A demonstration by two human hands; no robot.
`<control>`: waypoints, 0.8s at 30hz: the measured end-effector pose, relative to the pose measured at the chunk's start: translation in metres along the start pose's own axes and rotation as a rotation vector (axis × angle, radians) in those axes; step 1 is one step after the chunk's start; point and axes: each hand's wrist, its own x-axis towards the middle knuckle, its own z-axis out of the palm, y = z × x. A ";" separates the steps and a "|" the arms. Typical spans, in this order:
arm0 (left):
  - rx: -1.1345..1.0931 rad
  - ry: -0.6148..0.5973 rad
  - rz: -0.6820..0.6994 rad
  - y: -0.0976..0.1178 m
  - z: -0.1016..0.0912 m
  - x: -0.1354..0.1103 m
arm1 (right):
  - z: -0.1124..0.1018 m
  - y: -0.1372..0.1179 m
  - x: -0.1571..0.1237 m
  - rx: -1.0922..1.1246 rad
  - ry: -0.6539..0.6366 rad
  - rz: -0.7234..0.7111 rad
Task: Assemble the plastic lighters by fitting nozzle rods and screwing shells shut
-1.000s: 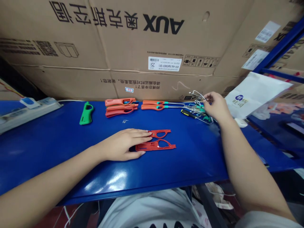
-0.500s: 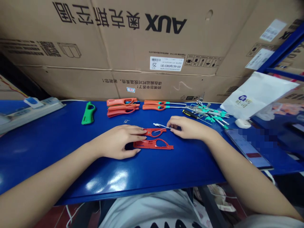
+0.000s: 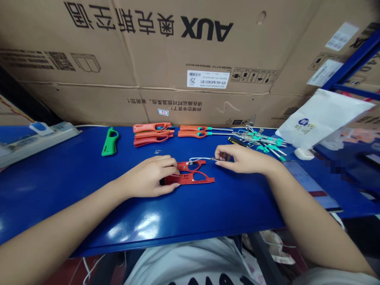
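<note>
Two red plastic handle shells [image 3: 192,179] lie side by side on the blue table [image 3: 74,178]. My left hand [image 3: 154,176] curls over their left ends, fingers closed on the nearer shell. To the right, my right hand [image 3: 240,158] pinches a thin metal tube with a white wire [image 3: 202,160], holding it over the farther shell. The wire's left tip sits above that shell's loop.
Finished orange lighters [image 3: 152,133] and two long-nosed ones [image 3: 198,131] lie at the back. A green handle [image 3: 110,141] is to their left, a heap of metal tubes with teal parts [image 3: 261,140] to the right. A power strip [image 3: 35,136], white bag [image 3: 317,116] and cardboard boxes [image 3: 178,59] surround the table.
My right hand left the heap of tubes with one tube and wire, and brought it over the farther red shell. My left hand curled tighter on the shells and drew them closer together.
</note>
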 end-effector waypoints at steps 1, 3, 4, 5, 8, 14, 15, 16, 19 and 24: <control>0.002 0.005 -0.004 0.000 -0.001 0.000 | -0.001 -0.003 0.000 0.033 -0.002 -0.014; 0.002 0.018 -0.008 0.000 -0.001 0.000 | -0.001 -0.009 -0.001 0.094 -0.023 -0.038; -0.002 0.027 -0.013 0.000 -0.002 0.000 | -0.001 -0.011 -0.001 0.119 -0.040 -0.046; -0.011 0.041 -0.021 0.001 -0.001 0.001 | 0.000 -0.014 -0.002 0.141 -0.057 -0.053; -0.096 0.104 -0.079 0.004 0.001 0.002 | 0.003 -0.019 -0.001 0.184 -0.084 -0.073; -0.450 0.182 -0.249 0.013 0.008 0.006 | 0.008 -0.026 -0.001 0.218 -0.075 -0.124; -0.523 0.176 -0.283 0.014 0.010 0.006 | 0.009 -0.026 -0.001 0.216 -0.071 -0.134; -0.594 0.165 -0.316 0.015 0.011 0.007 | 0.010 -0.027 -0.001 0.214 -0.068 -0.142; -0.762 0.132 -0.373 0.018 0.012 0.010 | 0.013 -0.028 0.001 0.213 -0.051 -0.153; -0.882 0.151 -0.442 0.018 0.011 0.012 | 0.018 -0.031 0.002 0.239 -0.042 -0.165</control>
